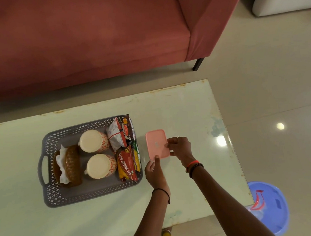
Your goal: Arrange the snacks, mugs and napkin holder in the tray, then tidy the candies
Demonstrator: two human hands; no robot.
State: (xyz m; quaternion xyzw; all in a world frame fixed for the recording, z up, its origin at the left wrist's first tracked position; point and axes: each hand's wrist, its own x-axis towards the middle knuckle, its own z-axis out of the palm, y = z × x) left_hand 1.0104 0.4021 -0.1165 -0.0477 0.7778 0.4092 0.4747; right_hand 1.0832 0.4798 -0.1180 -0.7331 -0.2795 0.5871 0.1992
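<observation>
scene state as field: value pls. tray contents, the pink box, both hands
table: pale, worn edges
tray: grey, perforated, on table
mugs: two, mid-tray
napkin holder: wicker, tray's left end, white napkin inside
snacks: packets along tray's right side
pink box: lidded, on table right of tray
left hand: grips box's near edge
right hand: pinches box's right edge

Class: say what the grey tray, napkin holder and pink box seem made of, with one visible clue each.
Grey tray: likely moulded plastic, matte; pierced lattice walls, cut-out handle. Napkin holder: seemingly woven cane or wicker; brown basket-weave texture. Pink box: probably smooth plastic; uniform colour, rounded corners, faint sheen.
</observation>
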